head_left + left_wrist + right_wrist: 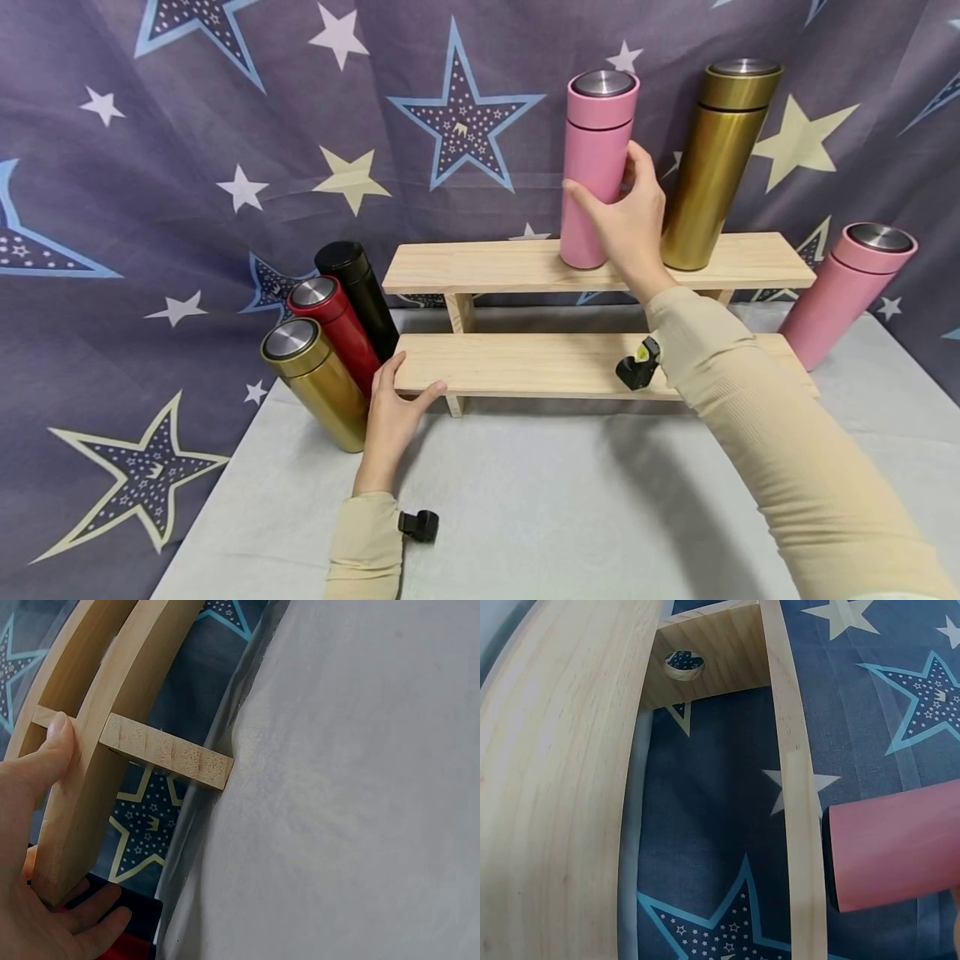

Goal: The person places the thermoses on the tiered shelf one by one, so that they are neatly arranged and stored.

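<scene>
My right hand (633,221) grips a pink thermos bottle (596,158) round its lower half, thumb on the near side. The bottle stands upright, its base right at the upper board of a two-step wooden shelf (480,265). In the right wrist view the pink bottle's (896,851) dark-rimmed base lies close against that board's edge. My left hand (393,417) holds the left end of the lower board (540,362). The left wrist view has its thumb (56,746) on the board and the other fingers curled round the end. A tall gold bottle (716,167) stands on the upper board, right of the pink one.
A gold bottle (322,387), a red bottle (341,329) and a black bottle (360,292) stand left of the shelf, close by my left hand. Another pink bottle (847,292) stands at the right end. A star-patterned cloth (262,125) hangs behind the white-covered table (525,492).
</scene>
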A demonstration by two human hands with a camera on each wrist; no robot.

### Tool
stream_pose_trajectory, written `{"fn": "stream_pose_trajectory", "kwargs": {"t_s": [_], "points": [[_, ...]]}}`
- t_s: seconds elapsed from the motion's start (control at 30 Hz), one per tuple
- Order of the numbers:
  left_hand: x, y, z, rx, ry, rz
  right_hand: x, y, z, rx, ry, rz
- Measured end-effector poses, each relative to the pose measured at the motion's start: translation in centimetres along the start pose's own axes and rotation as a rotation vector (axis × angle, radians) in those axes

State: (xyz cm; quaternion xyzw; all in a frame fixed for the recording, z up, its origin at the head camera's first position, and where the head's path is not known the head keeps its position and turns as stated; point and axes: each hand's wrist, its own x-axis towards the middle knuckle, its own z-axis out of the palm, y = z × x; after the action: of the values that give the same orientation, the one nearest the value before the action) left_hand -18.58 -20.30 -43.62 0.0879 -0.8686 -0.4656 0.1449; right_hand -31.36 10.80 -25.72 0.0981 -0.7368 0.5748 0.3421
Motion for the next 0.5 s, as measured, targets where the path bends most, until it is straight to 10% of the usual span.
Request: {"fn": "stream_pose_trajectory", "kwargs": {"t_s": [0.5], "points": [[-0.14,0.06,-0.11,0.000,-0.005,0.000,0.29,-0.20,0.20,-0.036,-0.033,0.062]]}}
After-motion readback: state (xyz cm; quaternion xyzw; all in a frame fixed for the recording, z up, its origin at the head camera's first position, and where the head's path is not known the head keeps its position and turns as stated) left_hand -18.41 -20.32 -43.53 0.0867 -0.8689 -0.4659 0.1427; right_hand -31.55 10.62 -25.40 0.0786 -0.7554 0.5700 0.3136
